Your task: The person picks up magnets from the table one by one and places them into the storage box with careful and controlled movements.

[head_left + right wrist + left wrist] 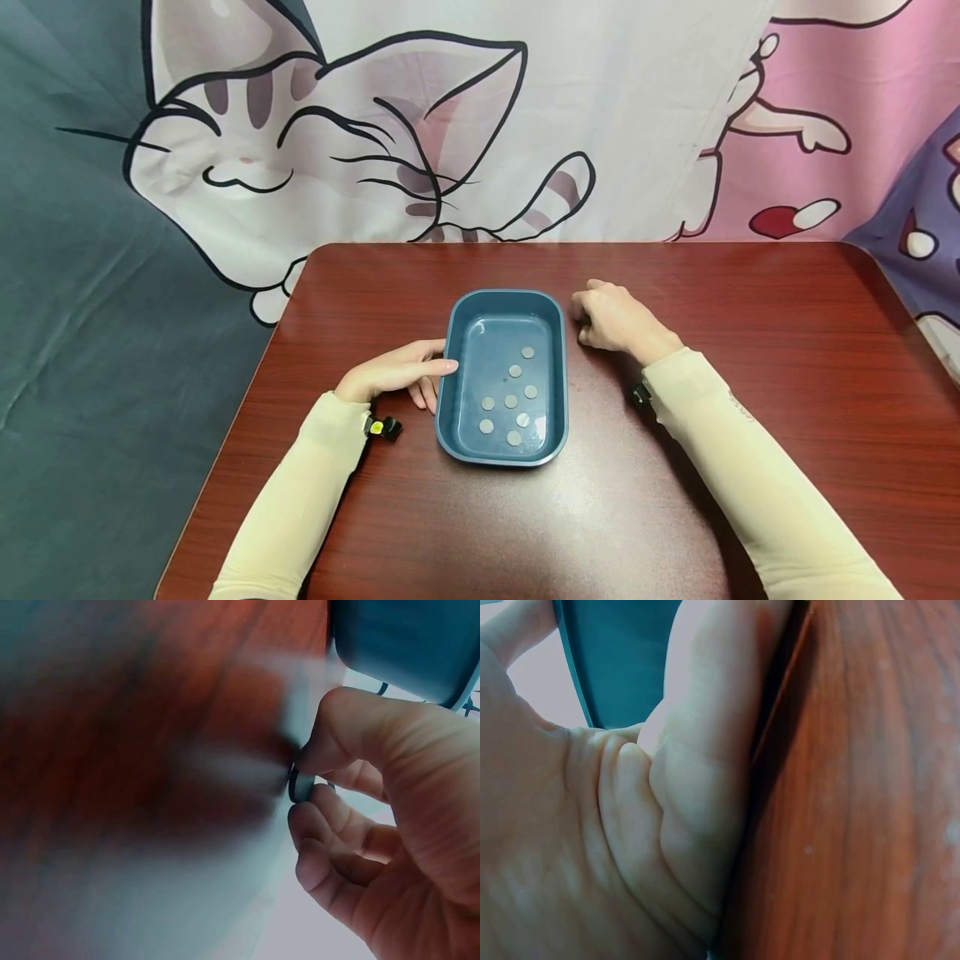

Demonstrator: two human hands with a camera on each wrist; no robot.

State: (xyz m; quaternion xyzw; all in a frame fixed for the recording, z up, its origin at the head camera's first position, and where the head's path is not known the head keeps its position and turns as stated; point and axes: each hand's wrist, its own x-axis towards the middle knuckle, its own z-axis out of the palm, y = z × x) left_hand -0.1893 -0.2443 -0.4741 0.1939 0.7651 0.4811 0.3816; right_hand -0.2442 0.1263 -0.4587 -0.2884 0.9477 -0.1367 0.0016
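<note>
A blue rectangular tray (500,307) with rounded corners stands on the table, and several silver coins (511,402) lie flat on its floor. My left hand (401,370) grips the tray's left wall, thumb over the rim and fingers along the outside. The left wrist view shows the palm close up, with part of the tray (619,660) beyond it. Just right of the tray's upper right side is my right hand (617,318), low over the table with curled fingers. Between thumb and fingertips it pinches a coin (301,786), seen nearly edge-on in the right wrist view.
The reddish-brown wooden table (787,358) spreads around the tray on all sides. Behind its far edge hangs a curtain (637,100) printed with a cartoon cat. Black wrist cameras sit on both sleeves, the left camera (384,428) near the tray.
</note>
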